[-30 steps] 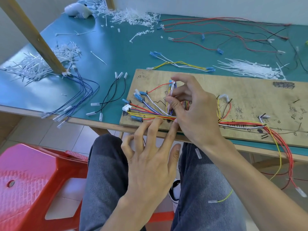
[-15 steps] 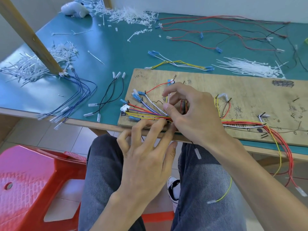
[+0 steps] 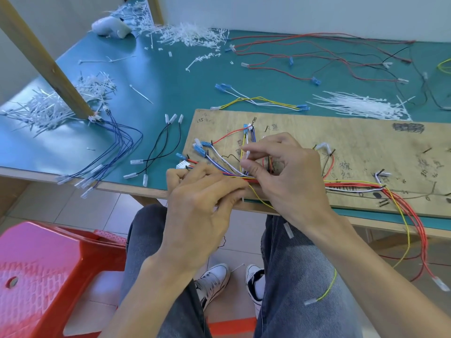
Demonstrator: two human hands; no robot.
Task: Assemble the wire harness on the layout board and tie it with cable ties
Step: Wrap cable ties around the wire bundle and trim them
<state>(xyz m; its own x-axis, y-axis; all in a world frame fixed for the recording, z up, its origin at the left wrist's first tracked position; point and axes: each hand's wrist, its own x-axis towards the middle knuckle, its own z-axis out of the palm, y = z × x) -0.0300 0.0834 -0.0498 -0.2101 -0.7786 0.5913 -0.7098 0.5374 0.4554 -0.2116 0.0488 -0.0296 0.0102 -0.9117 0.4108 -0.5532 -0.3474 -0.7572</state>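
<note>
Right hand [image 3: 288,176] pinches a white plastic cable tie [image 3: 247,156], left hand [image 3: 200,193] grips the multicoloured wire bundle [image 3: 230,174] at 7 o'clock on the plywood layout board [image 3: 353,135]; wires look mostly routed, tying barely started.

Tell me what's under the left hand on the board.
The wire bundle runs under the left hand's curled fingers along the layout board's near edge; a white connector peeks out beyond the knuckles. Anything beneath the palm is covered.

Grey-blue jeans [image 3: 300,269], white-and-black sneakers [image 3: 216,276].
</note>
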